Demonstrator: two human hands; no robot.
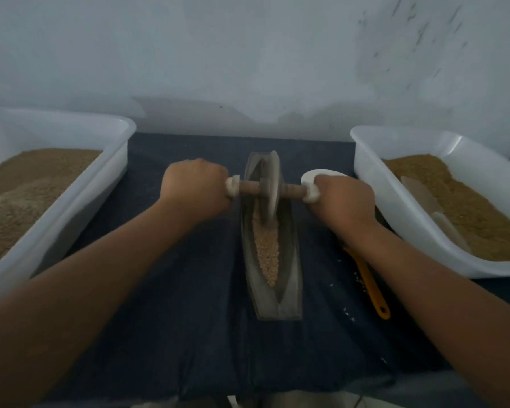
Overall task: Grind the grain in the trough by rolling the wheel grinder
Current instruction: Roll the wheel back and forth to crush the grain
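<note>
l hand (196,184) & r hand (345,198) clenched on wheel grinder (273,187) axle ends; wheel in trough (290,260).

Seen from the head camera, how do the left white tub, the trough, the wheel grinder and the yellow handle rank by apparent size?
1. left white tub
2. trough
3. wheel grinder
4. yellow handle, thinnest; its far end is hidden behind the arm, so this last place is unsure.

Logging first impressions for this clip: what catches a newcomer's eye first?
The wheel grinder stands in the boat-shaped trough at centre, left hand and right hand gripping its axle ends. Pale grain lies in the trough's near half; the left tub and right tub, holding brown meal, flank it.
</note>
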